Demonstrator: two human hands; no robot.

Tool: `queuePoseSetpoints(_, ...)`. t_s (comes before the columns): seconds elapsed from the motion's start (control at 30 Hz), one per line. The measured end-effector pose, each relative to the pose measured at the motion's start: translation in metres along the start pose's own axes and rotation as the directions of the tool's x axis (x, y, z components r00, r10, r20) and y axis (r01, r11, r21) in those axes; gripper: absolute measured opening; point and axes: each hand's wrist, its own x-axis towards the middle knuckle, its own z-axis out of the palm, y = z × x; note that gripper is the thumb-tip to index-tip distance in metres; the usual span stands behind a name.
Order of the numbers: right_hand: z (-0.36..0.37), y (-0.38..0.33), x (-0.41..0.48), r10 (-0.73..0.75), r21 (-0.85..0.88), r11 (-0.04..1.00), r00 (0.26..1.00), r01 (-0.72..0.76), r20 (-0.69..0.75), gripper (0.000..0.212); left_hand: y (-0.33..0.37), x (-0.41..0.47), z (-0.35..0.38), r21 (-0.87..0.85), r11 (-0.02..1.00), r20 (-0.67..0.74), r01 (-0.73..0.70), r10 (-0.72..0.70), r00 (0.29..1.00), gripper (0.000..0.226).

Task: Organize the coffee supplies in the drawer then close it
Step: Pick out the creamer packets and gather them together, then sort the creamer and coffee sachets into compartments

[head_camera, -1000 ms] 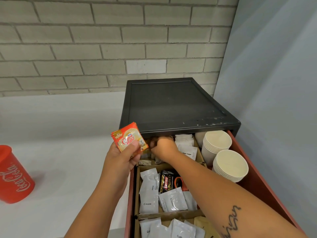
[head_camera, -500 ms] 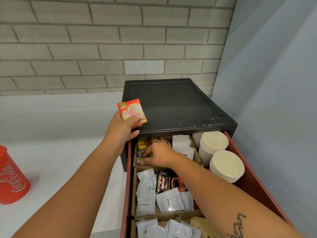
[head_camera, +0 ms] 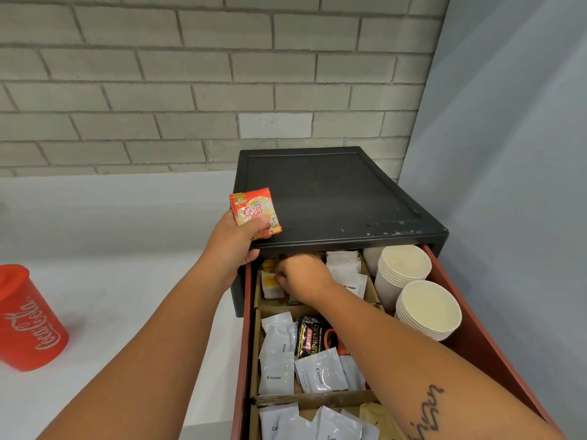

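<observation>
The left hand point(head_camera: 236, 241) pinches an orange creamer sachet point(head_camera: 255, 212) at its twelve o'clock, over the front corner of the black cabinet point(head_camera: 327, 198). The right hand point(head_camera: 301, 276) is down in the far compartment of the open drawer point(head_camera: 476, 328), curled among small packets point(head_camera: 270, 282) at its nine o'clock; whether it grips one I cannot tell.

Two cup stacks point(head_camera: 428, 308); one orange sachet point(head_camera: 252, 209); one tumbler point(head_camera: 28, 325); perhaps eight white sachets point(head_camera: 275, 373).

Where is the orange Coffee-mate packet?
Head view, left of centre: the left hand holds the Coffee-mate packet over the front left corner of the black cabinet, above the open drawer.
</observation>
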Motion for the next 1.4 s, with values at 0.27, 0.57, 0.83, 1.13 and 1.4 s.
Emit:
queuePoseSetpoints(0.27,-0.013,0.011,-0.014,0.147,0.325,0.933,0.988,-0.157,0.052,0.04,0.001,-0.005,-0.001,-0.046,0.999,0.039,0.001,0.001,0.999,0.025)
queuePoseSetpoints(0.57,-0.094,0.015,-0.063,0.124,0.346,0.917,0.965,-0.2,0.231,0.038,-0.004,-0.038,0.014,0.207,0.961,0.196,-0.185,0.144,0.97,0.039)
queuePoseSetpoints(0.83,-0.125,0.019,-0.096,0.064,0.674,0.727,0.99,-0.134,0.128,0.04,-0.004,-0.07,0.032,0.289,0.911,0.395,-0.293,0.165,0.904,0.042)
queuePoseSetpoints(1.13,-0.106,0.009,-0.113,0.043,0.561,0.828,0.998,-0.007,-0.052,0.01,-0.007,-0.09,0.024,0.377,0.854,0.48,-0.359,0.151,0.864,0.045)
queuePoseSetpoints(1.4,-0.058,0.006,-0.108,0.205,0.418,0.879,0.973,-0.231,0.107,0.023,-0.02,-0.093,0.01,0.312,0.907,0.101,-0.284,0.265,0.959,0.041)
